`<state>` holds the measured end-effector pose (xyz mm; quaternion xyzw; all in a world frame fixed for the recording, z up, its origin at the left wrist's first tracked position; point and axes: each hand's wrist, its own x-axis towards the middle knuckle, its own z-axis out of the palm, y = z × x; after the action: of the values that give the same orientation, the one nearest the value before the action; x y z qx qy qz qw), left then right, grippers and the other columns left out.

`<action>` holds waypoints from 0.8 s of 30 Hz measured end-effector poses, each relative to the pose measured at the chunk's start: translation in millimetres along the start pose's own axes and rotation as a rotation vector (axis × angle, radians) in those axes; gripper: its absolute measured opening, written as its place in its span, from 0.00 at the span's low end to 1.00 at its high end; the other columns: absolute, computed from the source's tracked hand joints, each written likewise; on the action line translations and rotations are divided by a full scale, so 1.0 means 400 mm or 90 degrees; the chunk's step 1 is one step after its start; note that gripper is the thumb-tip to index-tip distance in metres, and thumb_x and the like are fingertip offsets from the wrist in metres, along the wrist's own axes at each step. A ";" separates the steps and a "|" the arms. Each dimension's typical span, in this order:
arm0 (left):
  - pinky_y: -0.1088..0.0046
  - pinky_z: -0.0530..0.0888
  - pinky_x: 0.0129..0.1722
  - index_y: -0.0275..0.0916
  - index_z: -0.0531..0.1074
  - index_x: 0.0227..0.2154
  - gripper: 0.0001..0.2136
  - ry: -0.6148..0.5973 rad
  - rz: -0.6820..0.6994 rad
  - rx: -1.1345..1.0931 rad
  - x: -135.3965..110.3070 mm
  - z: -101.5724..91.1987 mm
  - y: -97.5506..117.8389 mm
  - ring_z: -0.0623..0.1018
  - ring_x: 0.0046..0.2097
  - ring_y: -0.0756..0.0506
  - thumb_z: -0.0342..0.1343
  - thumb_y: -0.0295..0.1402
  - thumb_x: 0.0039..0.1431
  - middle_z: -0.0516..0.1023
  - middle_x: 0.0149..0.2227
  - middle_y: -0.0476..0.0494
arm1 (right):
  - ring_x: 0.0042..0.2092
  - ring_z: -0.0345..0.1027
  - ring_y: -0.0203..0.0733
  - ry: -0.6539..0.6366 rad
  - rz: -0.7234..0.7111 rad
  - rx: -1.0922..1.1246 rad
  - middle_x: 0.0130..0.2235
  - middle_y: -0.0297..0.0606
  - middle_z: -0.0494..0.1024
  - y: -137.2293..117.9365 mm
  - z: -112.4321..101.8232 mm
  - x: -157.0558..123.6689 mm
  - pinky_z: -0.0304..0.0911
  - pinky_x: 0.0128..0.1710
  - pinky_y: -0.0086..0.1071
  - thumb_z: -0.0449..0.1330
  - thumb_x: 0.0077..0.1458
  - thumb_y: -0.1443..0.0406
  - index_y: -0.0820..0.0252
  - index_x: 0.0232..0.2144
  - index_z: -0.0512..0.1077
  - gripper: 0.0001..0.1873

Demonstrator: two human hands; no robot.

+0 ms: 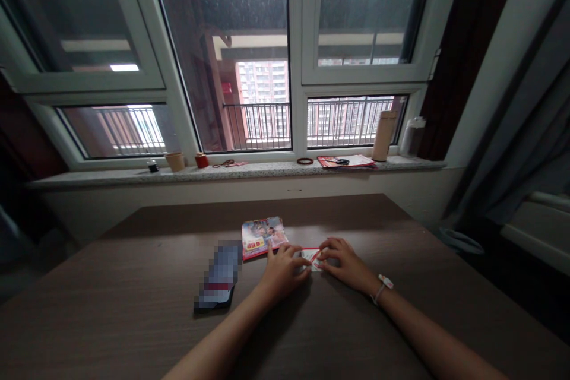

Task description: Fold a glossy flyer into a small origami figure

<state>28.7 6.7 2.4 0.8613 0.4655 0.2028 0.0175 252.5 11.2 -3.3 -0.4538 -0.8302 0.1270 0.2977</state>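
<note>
Both my hands rest on a dark wooden table [133, 309] and meet over a small white and red piece of paper [310, 257]. My left hand [282, 270] presses on the paper's left side with the fingers bent and the forefinger stretched forward. My right hand [345, 262] pinches the paper's right edge with curled fingers; a bracelet sits on that wrist. Most of the paper is hidden under the hands. A colourful printed leaflet [262, 236] lies flat just beyond my left hand.
A dark flat object [219, 276], blurred out, lies left of my left hand. The stone window sill [111, 177] behind the table carries a small cup [175, 161], a red pot [202, 160], papers [347, 161], a tall beige flask [383, 135] and a jar [412, 136].
</note>
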 end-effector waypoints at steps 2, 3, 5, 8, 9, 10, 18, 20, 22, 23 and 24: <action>0.37 0.40 0.59 0.53 0.77 0.38 0.07 0.002 0.000 -0.005 0.001 0.002 0.004 0.68 0.55 0.39 0.57 0.39 0.57 0.74 0.51 0.49 | 0.55 0.58 0.47 0.006 -0.010 0.014 0.47 0.36 0.73 0.005 0.001 0.000 0.52 0.58 0.45 0.57 0.58 0.57 0.49 0.36 0.76 0.09; 0.37 0.40 0.59 0.52 0.77 0.37 0.07 0.002 0.002 -0.008 0.001 0.003 0.005 0.68 0.54 0.39 0.57 0.39 0.57 0.74 0.51 0.49 | 0.56 0.57 0.47 0.011 -0.016 0.018 0.47 0.36 0.73 0.007 0.002 0.000 0.51 0.59 0.45 0.57 0.58 0.58 0.49 0.36 0.77 0.09; 0.37 0.42 0.59 0.51 0.76 0.37 0.06 0.000 0.002 -0.010 0.001 0.007 0.009 0.68 0.54 0.40 0.57 0.38 0.57 0.74 0.50 0.49 | 0.57 0.56 0.46 0.021 -0.030 0.023 0.47 0.36 0.73 0.011 0.005 -0.001 0.50 0.60 0.44 0.56 0.58 0.60 0.50 0.36 0.77 0.09; 0.37 0.45 0.59 0.50 0.75 0.37 0.05 -0.009 -0.010 -0.009 0.001 0.010 0.017 0.67 0.55 0.40 0.56 0.37 0.59 0.73 0.52 0.49 | 0.58 0.55 0.45 0.026 -0.045 0.031 0.48 0.36 0.72 0.012 0.006 -0.002 0.50 0.61 0.44 0.57 0.57 0.61 0.50 0.35 0.77 0.08; 0.37 0.46 0.59 0.49 0.75 0.38 0.06 -0.013 -0.015 -0.008 0.002 0.010 0.020 0.66 0.56 0.40 0.55 0.37 0.59 0.72 0.52 0.49 | 0.58 0.55 0.46 0.023 -0.048 0.032 0.48 0.36 0.72 0.012 0.006 -0.003 0.50 0.61 0.44 0.58 0.57 0.61 0.50 0.34 0.77 0.08; 0.37 0.47 0.59 0.49 0.74 0.38 0.06 -0.016 -0.022 -0.008 0.003 0.010 0.023 0.66 0.56 0.40 0.55 0.37 0.60 0.72 0.53 0.48 | 0.58 0.54 0.46 0.018 -0.051 0.033 0.49 0.36 0.72 0.012 0.006 -0.004 0.49 0.61 0.45 0.58 0.56 0.61 0.50 0.33 0.78 0.07; 0.32 0.43 0.57 0.50 0.75 0.37 0.06 -0.046 -0.088 -0.013 0.010 0.013 0.032 0.61 0.60 0.36 0.54 0.40 0.60 0.69 0.57 0.50 | 0.60 0.51 0.47 -0.002 -0.006 0.023 0.51 0.35 0.70 0.016 0.013 0.000 0.46 0.62 0.46 0.60 0.54 0.59 0.48 0.30 0.79 0.07; 0.29 0.41 0.55 0.51 0.74 0.37 0.07 -0.051 -0.104 -0.006 0.010 0.015 0.031 0.58 0.62 0.34 0.53 0.42 0.60 0.67 0.58 0.51 | 0.60 0.50 0.48 0.003 0.015 0.021 0.51 0.35 0.69 0.015 0.014 0.002 0.45 0.62 0.46 0.61 0.53 0.59 0.49 0.29 0.79 0.07; 0.27 0.39 0.54 0.52 0.74 0.37 0.07 -0.052 -0.105 0.000 0.009 0.017 0.031 0.57 0.62 0.33 0.53 0.42 0.60 0.67 0.59 0.52 | 0.60 0.50 0.48 0.000 0.026 0.024 0.51 0.35 0.70 0.014 0.015 0.005 0.44 0.63 0.46 0.61 0.53 0.59 0.49 0.29 0.79 0.07; 0.27 0.39 0.54 0.52 0.74 0.37 0.07 -0.052 -0.103 0.000 0.009 0.018 0.030 0.57 0.62 0.33 0.53 0.43 0.60 0.67 0.59 0.53 | 0.60 0.51 0.47 -0.001 0.029 0.028 0.51 0.35 0.70 0.014 0.015 0.005 0.44 0.63 0.45 0.61 0.53 0.59 0.49 0.29 0.79 0.07; 0.27 0.38 0.53 0.52 0.74 0.37 0.07 -0.051 -0.102 -0.001 0.009 0.018 0.030 0.57 0.62 0.33 0.53 0.43 0.61 0.67 0.58 0.53 | 0.60 0.51 0.47 -0.002 0.031 0.034 0.51 0.35 0.70 0.016 0.016 0.005 0.45 0.63 0.45 0.61 0.53 0.58 0.49 0.29 0.79 0.07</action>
<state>42.5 3.9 -0.6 0.8286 0.5317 0.1668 0.0531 251.9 16.8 -10.5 -0.4655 -0.8159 0.1571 0.3050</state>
